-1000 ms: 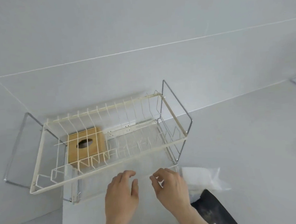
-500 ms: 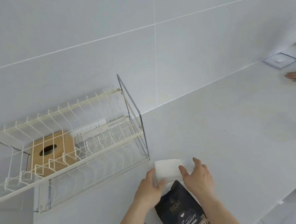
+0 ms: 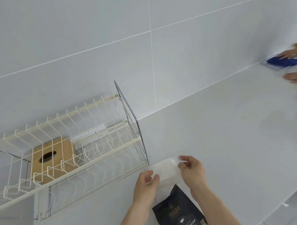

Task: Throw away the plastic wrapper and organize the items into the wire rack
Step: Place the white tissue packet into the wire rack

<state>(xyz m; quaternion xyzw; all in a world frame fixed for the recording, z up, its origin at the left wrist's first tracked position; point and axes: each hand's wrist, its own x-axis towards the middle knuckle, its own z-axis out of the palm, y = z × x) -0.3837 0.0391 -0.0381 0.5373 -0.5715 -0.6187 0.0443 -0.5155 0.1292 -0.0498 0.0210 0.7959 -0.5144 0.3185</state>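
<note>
Fingers (image 3: 149,179) of our left hand (image 3: 146,188) and right hand (image 3: 192,172) were pinched on opposite edges of the white plastic-wrapped pack (image 3: 166,171), which lay on the bench (image 3: 225,142). Just left of them stood the wire rack (image 3: 68,153); just below, the black coffee pouch (image 3: 183,215). We judged the thin film might slip or tear unevenly, spilling its contents.

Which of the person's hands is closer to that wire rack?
Left. The left hand sits just beside the wire rack's near corner; the right hand is farther out, across the white packet both hold.
</note>
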